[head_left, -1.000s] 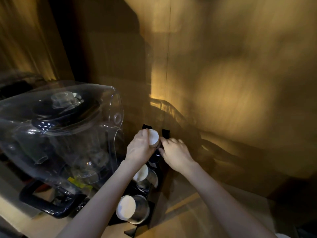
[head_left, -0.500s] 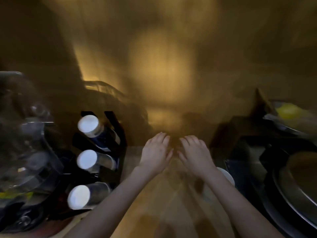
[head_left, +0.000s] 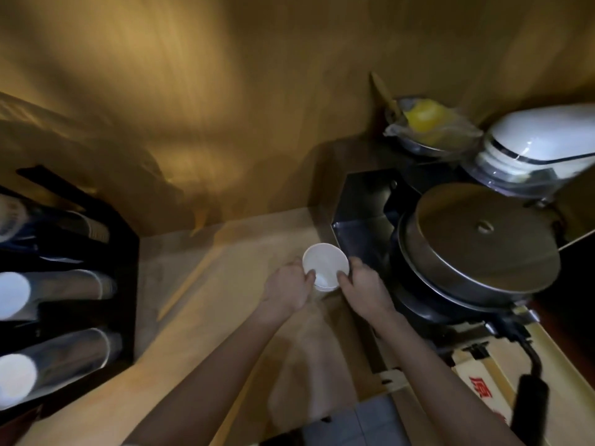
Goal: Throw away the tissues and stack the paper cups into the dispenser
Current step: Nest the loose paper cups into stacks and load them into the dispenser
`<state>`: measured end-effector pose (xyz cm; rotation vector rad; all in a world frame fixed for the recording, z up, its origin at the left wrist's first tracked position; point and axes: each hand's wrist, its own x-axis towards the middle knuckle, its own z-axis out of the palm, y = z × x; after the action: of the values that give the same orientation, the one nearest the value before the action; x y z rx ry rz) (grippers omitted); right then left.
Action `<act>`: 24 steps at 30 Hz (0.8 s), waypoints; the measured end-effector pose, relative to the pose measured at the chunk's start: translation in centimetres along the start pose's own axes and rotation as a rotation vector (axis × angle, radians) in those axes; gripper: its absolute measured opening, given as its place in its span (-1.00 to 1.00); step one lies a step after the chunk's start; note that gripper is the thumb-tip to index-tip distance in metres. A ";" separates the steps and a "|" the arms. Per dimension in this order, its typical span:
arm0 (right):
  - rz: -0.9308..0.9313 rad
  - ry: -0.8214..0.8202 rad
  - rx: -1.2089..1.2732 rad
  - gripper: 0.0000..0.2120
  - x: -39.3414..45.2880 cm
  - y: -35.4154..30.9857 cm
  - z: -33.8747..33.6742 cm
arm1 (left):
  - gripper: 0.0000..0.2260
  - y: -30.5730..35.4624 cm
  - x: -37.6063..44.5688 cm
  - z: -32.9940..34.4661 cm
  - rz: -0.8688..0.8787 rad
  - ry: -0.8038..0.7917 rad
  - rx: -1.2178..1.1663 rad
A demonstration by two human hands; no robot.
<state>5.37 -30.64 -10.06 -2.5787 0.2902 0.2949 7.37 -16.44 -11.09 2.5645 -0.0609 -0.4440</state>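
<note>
A white paper cup (head_left: 325, 263) stands upright on the wooden counter (head_left: 225, 284), its mouth facing up. My left hand (head_left: 288, 288) grips its left side and my right hand (head_left: 362, 284) grips its right side, fingers on the rim. The black cup dispenser (head_left: 125, 252) stands at the far left, well apart from my hands. It holds three horizontal tubes of stacked cups; the white cup bottoms (head_left: 13, 296) face outward. No tissues are visible.
Close on the right of the cup sits a metal machine with a round lid (head_left: 476, 239) and a black box (head_left: 357, 201). Behind it are a bowl with something yellow (head_left: 425, 117) and a white appliance (head_left: 541, 140). A wooden wall rises behind the counter.
My hands left the dispenser's top tube and moved right across the counter. They now hold a paper cup beside the metal machine. The view has swung right with them.
</note>
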 end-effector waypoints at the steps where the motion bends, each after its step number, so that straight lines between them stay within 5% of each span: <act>1: 0.028 -0.016 0.077 -0.71 0.0 0.1 0.2 | -0.64 -0.1 0.2 0.2 -0.015 -0.012 -0.058; 9: 0.046 0.026 0.455 -0.76 -0.3 -1.7 0.6 | -0.66 -1.4 -1.2 -2.9 -0.235 -0.105 -0.664; 13: -0.146 0.072 0.662 -0.77 -1.4 -4.5 0.1 | -0.45 -3.4 -2.7 -5.9 -0.398 -0.225 -1.144; 17: -0.376 -0.024 0.744 -0.75 -2.8 -7.2 0.6 | -0.36 -5.2 -5.1 -8.3 -0.395 -0.305 -1.356; 21: -0.392 -0.129 0.898 -0.80 -4.0 -9.7 1.2 | -0.40 -7.0 -8.6 -9.5 -0.205 -0.013 -1.319; 24: -0.404 -0.209 0.906 -0.75 -4.9 -11.2 2.3 | -0.29 -8.6 -11.5 -10.4 -0.091 0.387 -0.927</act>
<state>3.32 -19.30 -5.40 -1.6411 -0.1562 0.2105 -0.52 -2.40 -3.67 1.6910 0.3268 0.0240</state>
